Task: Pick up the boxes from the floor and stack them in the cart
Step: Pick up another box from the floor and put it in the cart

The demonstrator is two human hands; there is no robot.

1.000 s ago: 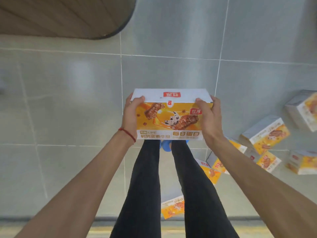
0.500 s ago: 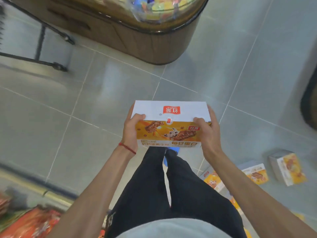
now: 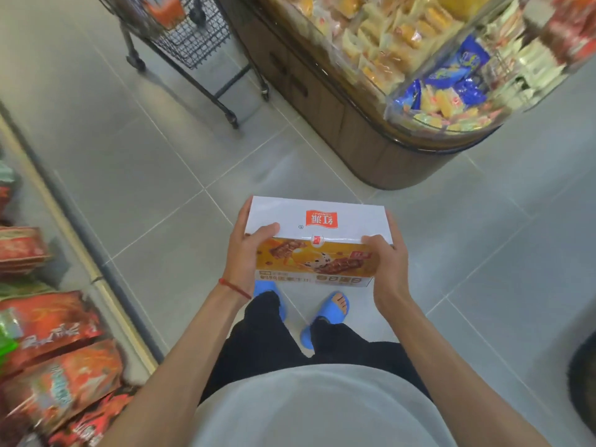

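The left hand [image 3: 245,253] and the right hand [image 3: 388,266] are gripping the two short ends of one box [image 3: 317,221], each thumb curling over the top edge while the fingers wrap the sides, and they are holding it level at waist height above the blue sandals [image 3: 335,309]. The grip is staying as it was a second ago, but the view is swinging up from the patch of floor where the other boxes lay. Those boxes are now out of sight and the cart [image 3: 190,37] is coming into view at the upper left, well apart from the box. This suggests the carry is under way and the placing is not yet begun. The box is a flat rectangular carton, with a smooth white top bearing a red logo and a glossy orange printed front. The cart is dark wire mesh on small castors, standing on shiny grey tiles [image 3: 161,175] beside a rounded, wood-faced display stand [image 3: 354,124] with a clear rim.
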